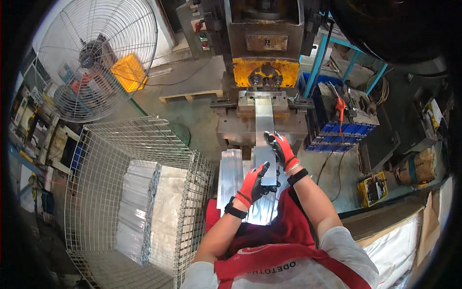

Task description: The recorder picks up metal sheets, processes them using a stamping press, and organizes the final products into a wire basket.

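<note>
With the far end of the metal strip (263, 148) on the die block (248, 107) of the press (265, 29), left grip (256, 185) is clamped on the near end. Right grip (283, 151) touches its right edge partway along; can't tell if closed. Stacked strips (231, 174) lie below and left. Wire basket (92, 212) further left, fan (96, 53) beyond it, blue crates (332, 132) right of press.

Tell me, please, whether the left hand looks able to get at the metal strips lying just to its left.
Probably yes: the metal strips lie close beside the left hand, with nothing visible standing between, though that hand is currently at another strip.
</note>
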`<act>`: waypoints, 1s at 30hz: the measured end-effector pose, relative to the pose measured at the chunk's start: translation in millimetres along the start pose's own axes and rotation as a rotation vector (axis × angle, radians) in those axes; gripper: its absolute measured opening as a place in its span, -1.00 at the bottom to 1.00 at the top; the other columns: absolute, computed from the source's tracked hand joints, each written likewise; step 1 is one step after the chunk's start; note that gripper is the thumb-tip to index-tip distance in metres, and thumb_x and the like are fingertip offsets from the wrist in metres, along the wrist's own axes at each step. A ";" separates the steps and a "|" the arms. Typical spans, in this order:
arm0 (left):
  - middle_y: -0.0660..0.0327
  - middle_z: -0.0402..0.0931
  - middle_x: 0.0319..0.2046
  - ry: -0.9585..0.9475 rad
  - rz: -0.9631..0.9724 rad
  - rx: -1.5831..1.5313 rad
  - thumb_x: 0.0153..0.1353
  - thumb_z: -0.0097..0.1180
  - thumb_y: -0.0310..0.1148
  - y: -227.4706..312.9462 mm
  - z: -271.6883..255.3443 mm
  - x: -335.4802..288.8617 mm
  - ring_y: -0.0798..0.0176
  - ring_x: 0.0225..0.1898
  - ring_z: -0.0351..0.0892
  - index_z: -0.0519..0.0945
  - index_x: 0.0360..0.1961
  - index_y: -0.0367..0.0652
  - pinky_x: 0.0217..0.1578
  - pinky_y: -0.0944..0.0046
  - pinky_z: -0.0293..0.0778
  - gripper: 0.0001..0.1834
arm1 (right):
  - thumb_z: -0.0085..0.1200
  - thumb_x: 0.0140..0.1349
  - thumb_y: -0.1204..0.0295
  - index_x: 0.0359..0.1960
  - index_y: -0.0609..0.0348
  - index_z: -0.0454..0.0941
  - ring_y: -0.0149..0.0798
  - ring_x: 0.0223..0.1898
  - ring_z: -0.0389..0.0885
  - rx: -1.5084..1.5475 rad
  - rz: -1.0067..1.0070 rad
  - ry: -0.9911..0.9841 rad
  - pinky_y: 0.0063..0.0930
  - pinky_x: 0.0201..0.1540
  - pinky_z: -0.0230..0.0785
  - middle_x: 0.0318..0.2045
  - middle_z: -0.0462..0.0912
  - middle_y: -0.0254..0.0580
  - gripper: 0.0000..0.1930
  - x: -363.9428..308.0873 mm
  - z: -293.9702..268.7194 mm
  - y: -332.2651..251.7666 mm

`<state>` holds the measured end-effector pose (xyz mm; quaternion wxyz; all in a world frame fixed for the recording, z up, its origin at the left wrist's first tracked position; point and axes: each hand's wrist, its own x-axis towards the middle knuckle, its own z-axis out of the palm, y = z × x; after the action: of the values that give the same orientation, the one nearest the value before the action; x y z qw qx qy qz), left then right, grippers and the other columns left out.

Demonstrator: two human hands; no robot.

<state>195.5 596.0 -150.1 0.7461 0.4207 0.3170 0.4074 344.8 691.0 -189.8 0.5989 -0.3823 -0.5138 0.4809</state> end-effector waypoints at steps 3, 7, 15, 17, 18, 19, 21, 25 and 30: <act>0.14 0.48 -0.39 0.085 -0.167 -0.199 0.16 -0.11 -0.12 -13.3 -12.8 4.5 0.13 -0.50 0.54 0.40 -0.19 -0.15 -0.60 0.25 0.48 -0.66 | -0.13 0.16 0.26 -0.08 0.35 0.38 -0.31 -0.09 0.42 0.016 -0.094 -0.148 -0.46 0.00 0.18 -0.13 0.47 -0.13 -0.60 -20.0 12.7 -8.3; 0.17 0.47 -0.42 0.060 -0.256 -0.321 0.16 -0.11 -0.12 7.5 3.1 1.0 0.12 -0.50 0.55 0.40 -0.22 -0.16 -0.63 0.26 0.47 -0.67 | -0.10 0.15 0.18 -0.28 0.29 0.47 -0.49 -0.34 0.39 -0.024 0.110 -0.053 -0.57 -0.23 0.22 -0.38 0.49 -0.38 -0.64 -20.2 17.5 -28.4; 0.20 0.46 -0.45 0.075 -0.177 -0.270 0.16 -0.10 -0.14 -2.1 -1.0 0.7 0.11 -0.49 0.55 0.40 -0.23 -0.15 -0.65 0.27 0.47 -0.69 | 0.00 0.10 0.22 -0.60 0.04 0.43 -0.62 -0.55 0.17 0.046 0.324 0.056 -0.64 -0.51 0.03 -0.62 0.28 -0.62 -0.77 -18.4 25.0 -36.9; 0.19 0.46 -0.45 0.077 -0.193 -0.269 0.16 -0.10 -0.13 -0.7 -0.3 1.8 0.11 -0.50 0.55 0.40 -0.24 -0.14 -0.65 0.28 0.46 -0.69 | 0.01 0.10 0.22 -0.60 0.05 0.44 -0.62 -0.55 0.18 0.041 0.325 0.055 -0.64 -0.51 0.04 -0.61 0.30 -0.62 -0.77 -18.4 24.8 -41.8; 0.19 0.46 -0.45 0.083 -0.203 -0.270 0.15 -0.09 -0.12 -0.7 -0.6 2.8 0.11 -0.51 0.55 0.40 -0.24 -0.13 -0.65 0.29 0.46 -0.69 | 0.01 0.10 0.22 -0.59 0.05 0.44 -0.62 -0.55 0.18 0.050 0.295 0.055 -0.64 -0.51 0.04 -0.61 0.30 -0.62 -0.77 -19.0 26.2 -42.8; 0.18 0.46 -0.46 0.088 -0.212 -0.272 0.15 -0.09 -0.12 -1.3 -0.8 3.9 0.11 -0.52 0.55 0.41 -0.24 -0.13 -0.66 0.29 0.45 -0.69 | 0.01 0.09 0.22 -0.59 0.05 0.44 -0.61 -0.55 0.18 0.058 0.265 0.056 -0.65 -0.51 0.04 -0.60 0.31 -0.62 -0.77 -19.4 26.6 -44.0; 0.18 0.46 -0.46 0.100 -0.051 -0.027 0.14 -0.08 -0.11 -30.6 -22.3 10.8 0.11 -0.53 0.55 0.41 -0.25 -0.12 -0.66 0.29 0.45 -0.69 | 0.02 0.08 0.21 -0.59 0.05 0.44 -0.61 -0.55 0.19 0.001 0.295 0.040 -0.64 -0.52 0.04 -0.61 0.30 -0.62 -0.77 -17.0 26.5 -41.0; 0.18 0.46 -0.47 0.067 -0.079 -0.119 0.14 -0.08 -0.12 -11.3 -5.5 6.0 0.13 -0.55 0.54 0.42 -0.26 -0.11 -0.65 0.29 0.46 -0.70 | -0.08 0.15 0.15 -0.67 0.13 0.28 -0.55 -0.58 0.09 -0.065 0.291 0.069 -0.56 -0.56 0.00 -0.67 0.18 -0.54 -0.63 -16.2 28.6 -42.5; 0.17 0.46 -0.48 0.106 -0.243 -0.385 0.15 -0.08 -0.15 10.0 7.7 -0.4 0.14 -0.56 0.54 0.42 -0.24 -0.15 -0.63 0.25 0.48 -0.70 | -0.10 0.16 0.20 -0.58 0.28 0.39 -0.54 -0.56 0.16 -0.120 0.307 0.041 -0.55 -0.52 0.09 -0.65 0.26 -0.50 -0.64 -15.1 19.6 -31.5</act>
<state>198.2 596.0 -137.8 0.8384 0.2073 0.3208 0.3889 331.1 667.9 -160.0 0.5048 -0.5013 -0.4646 0.5273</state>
